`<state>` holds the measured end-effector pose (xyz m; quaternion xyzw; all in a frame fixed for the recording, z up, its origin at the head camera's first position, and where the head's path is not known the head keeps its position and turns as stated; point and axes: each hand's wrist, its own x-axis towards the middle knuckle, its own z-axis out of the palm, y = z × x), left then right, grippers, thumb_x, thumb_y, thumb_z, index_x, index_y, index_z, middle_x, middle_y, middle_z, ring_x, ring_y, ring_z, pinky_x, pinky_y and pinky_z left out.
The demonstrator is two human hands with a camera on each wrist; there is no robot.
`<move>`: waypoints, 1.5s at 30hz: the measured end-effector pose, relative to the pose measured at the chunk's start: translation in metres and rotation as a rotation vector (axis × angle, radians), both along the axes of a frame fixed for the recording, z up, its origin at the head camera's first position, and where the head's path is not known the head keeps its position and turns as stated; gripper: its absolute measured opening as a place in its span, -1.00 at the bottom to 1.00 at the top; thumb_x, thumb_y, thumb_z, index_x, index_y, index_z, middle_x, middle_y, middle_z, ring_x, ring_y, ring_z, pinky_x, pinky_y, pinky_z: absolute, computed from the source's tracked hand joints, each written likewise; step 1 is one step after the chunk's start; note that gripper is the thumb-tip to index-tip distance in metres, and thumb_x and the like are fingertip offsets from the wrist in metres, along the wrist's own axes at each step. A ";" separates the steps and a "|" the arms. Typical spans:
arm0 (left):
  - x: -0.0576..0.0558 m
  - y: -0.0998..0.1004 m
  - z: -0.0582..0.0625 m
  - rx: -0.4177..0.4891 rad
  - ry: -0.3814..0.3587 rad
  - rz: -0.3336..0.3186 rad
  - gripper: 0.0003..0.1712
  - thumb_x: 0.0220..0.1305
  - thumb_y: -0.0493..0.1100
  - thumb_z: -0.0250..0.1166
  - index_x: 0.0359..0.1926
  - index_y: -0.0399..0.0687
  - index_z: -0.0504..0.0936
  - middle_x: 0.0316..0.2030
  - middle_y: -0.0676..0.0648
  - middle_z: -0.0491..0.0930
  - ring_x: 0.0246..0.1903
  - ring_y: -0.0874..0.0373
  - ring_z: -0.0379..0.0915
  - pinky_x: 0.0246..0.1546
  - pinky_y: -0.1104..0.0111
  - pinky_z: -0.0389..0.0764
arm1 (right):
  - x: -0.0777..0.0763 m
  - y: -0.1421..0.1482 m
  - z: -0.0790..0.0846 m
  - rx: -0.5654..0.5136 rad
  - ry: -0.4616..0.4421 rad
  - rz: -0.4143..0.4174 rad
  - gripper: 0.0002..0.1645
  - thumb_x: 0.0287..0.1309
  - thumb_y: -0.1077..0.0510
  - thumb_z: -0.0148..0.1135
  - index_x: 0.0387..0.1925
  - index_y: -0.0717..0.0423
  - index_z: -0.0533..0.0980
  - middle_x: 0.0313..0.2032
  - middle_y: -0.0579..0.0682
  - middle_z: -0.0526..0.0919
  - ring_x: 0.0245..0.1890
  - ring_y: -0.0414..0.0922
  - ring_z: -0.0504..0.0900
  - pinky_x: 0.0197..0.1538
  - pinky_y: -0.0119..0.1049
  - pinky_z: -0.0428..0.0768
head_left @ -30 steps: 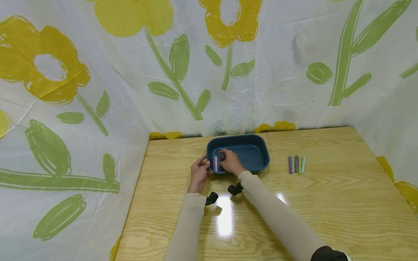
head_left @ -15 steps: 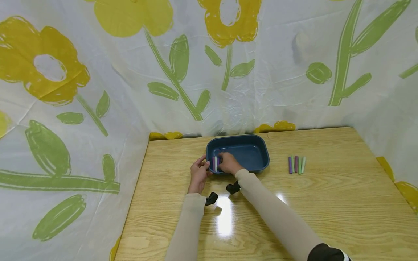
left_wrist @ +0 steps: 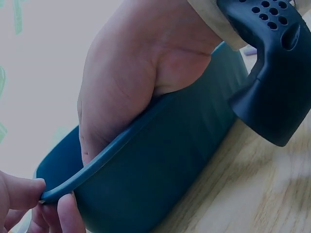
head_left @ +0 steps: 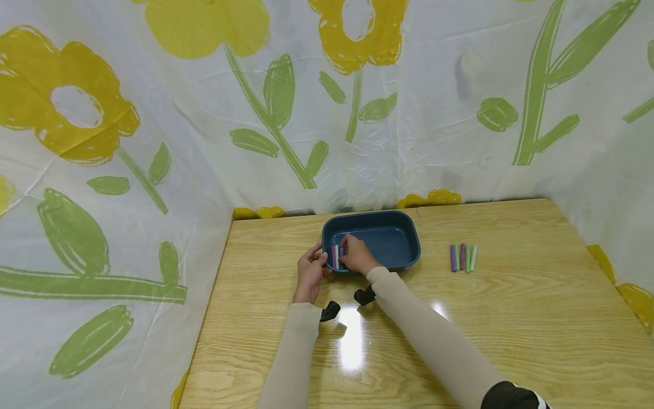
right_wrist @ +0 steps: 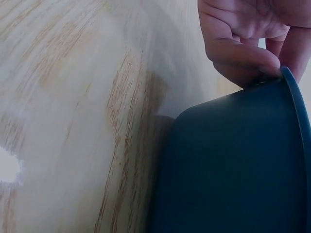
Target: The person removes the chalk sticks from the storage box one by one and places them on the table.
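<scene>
A dark blue rectangular tub [head_left: 393, 247] stands on the wooden table. My left hand [head_left: 309, 275] pinches its left rim between thumb and fingers, as the left wrist view also shows at the rim [left_wrist: 82, 177]. Inside the left end lie a purple chalk stick [head_left: 334, 257] and a white chalk stick [head_left: 337, 257], side by side. My right hand [head_left: 360, 255] reaches over the near wall with curled fingers, holding another purple chalk stick [head_left: 342, 250] beside them. Its fingertips are hidden behind the tub wall in the left wrist view.
Several chalk sticks [head_left: 464, 258] in purple, green and pale tones lie in a row right of the tub. A flower-print sheet [head_left: 439, 113] hangs behind the table [head_left: 536, 295] and along its sides. Black wrist cameras [head_left: 365, 295] sit close to the tub's near side.
My right hand has shifted slightly left, closer to the chalk sticks in the tub, and its fingers have moved around the rightmost stick. My left hand stays on the rim.
</scene>
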<state>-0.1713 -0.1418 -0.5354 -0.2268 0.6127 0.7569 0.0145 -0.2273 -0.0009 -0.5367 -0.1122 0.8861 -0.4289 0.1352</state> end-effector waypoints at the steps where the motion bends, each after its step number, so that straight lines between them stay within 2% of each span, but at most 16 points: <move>1: 0.000 0.000 0.000 0.001 0.001 0.000 -0.53 0.56 -0.38 0.17 0.43 -0.29 0.51 -0.21 -0.04 0.39 -0.35 0.18 0.40 -0.47 0.49 0.57 | 0.000 0.000 0.000 -0.013 0.004 -0.002 -0.69 0.23 0.39 0.42 -0.05 0.29 0.50 -0.31 0.13 0.59 -0.34 -0.02 0.54 -0.21 -0.17 0.55; 6: -0.001 0.000 0.001 0.003 -0.002 -0.006 -0.52 0.57 -0.37 0.17 0.43 -0.27 0.51 -0.21 -0.03 0.39 -0.33 0.18 0.41 -0.47 0.50 0.58 | 0.001 0.001 0.000 -0.076 0.035 -0.042 -0.69 0.27 0.42 0.38 0.01 0.30 0.53 -0.22 0.18 0.69 -0.24 0.03 0.67 -0.13 -0.12 0.66; 11: 0.000 0.000 0.002 0.004 -0.009 -0.010 -0.53 0.57 -0.37 0.17 0.43 -0.27 0.51 -0.21 -0.03 0.39 -0.35 0.18 0.39 -0.47 0.50 0.57 | 0.006 0.003 0.002 -0.229 0.084 -0.116 -0.66 0.30 0.43 0.37 0.08 0.32 0.56 -0.12 0.24 0.73 -0.14 0.13 0.75 -0.03 -0.01 0.73; 17: 0.001 -0.001 0.002 0.005 -0.014 -0.012 -0.52 0.58 -0.36 0.17 0.44 -0.24 0.51 -0.18 -0.04 0.39 -0.30 0.16 0.41 -0.44 0.50 0.58 | 0.013 0.011 0.004 -0.388 0.168 -0.198 -0.62 0.32 0.41 0.38 0.15 0.34 0.56 -0.09 0.26 0.71 -0.16 0.16 0.77 -0.11 -0.01 0.76; 24: 0.002 0.001 0.001 -0.003 0.006 0.002 -0.52 0.56 -0.38 0.18 0.43 -0.29 0.51 -0.18 -0.07 0.41 -0.28 0.13 0.47 -0.43 0.49 0.61 | 0.020 0.038 0.010 -0.414 0.203 -0.250 -0.58 0.31 0.40 0.40 0.17 0.30 0.58 -0.06 0.25 0.70 -0.19 0.13 0.76 -0.22 -0.16 0.74; 34: 0.002 -0.001 -0.001 -0.013 -0.002 0.003 -0.52 0.56 -0.38 0.18 0.43 -0.26 0.51 -0.17 -0.06 0.39 -0.31 0.16 0.45 -0.41 0.48 0.61 | 0.030 0.095 0.018 -0.470 0.212 -0.314 -0.58 0.37 0.40 0.34 0.22 0.37 0.54 0.01 0.36 0.64 -0.13 0.22 0.73 -0.19 -0.45 0.68; 37: 0.002 -0.001 0.000 -0.013 -0.005 0.004 -0.52 0.56 -0.38 0.18 0.43 -0.26 0.51 -0.17 -0.07 0.39 -0.31 0.16 0.45 -0.41 0.48 0.60 | 0.032 0.113 0.017 -0.489 0.190 -0.341 -0.56 0.40 0.38 0.31 0.26 0.39 0.51 0.07 0.38 0.62 -0.14 0.06 0.73 -0.19 -0.53 0.64; 42: 0.003 -0.001 0.000 0.000 -0.001 0.001 -0.51 0.57 -0.37 0.18 0.45 -0.27 0.48 -0.16 -0.06 0.38 -0.32 0.17 0.45 -0.40 0.47 0.60 | 0.035 0.143 0.014 -0.494 0.198 -0.395 -0.54 0.43 0.36 0.29 0.28 0.41 0.49 0.11 0.40 0.59 -0.25 -0.40 0.64 -0.19 -0.58 0.61; 45: 0.004 -0.001 0.000 0.004 0.001 -0.006 -0.50 0.57 -0.36 0.17 0.46 -0.27 0.47 -0.15 -0.06 0.38 -0.32 0.17 0.46 -0.39 0.46 0.60 | 0.038 0.160 0.012 -0.508 0.216 -0.410 -0.55 0.42 0.38 0.29 0.27 0.43 0.49 0.09 0.41 0.59 -0.28 -0.45 0.63 -0.17 -0.53 0.67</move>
